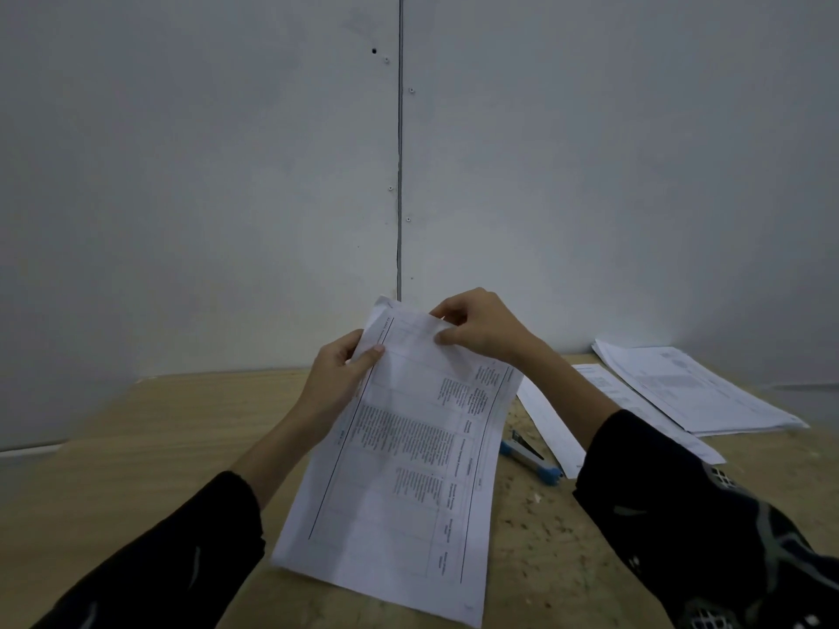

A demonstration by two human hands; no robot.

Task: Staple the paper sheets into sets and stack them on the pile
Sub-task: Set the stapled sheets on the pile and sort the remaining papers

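I hold a set of printed paper sheets up over the wooden table, its far end raised towards the wall. My left hand grips the left edge near the top, thumb on the front. My right hand pinches the top right corner between thumb and fingers. A blue and grey stapler lies on the table just right of the sheets, touched by neither hand. The pile of sheets rests at the far right of the table by the wall.
Loose sheets lie between the stapler and the pile, partly under my right forearm. A grey panel wall rises right behind the table. The table surface near the stapler is scuffed and speckled.
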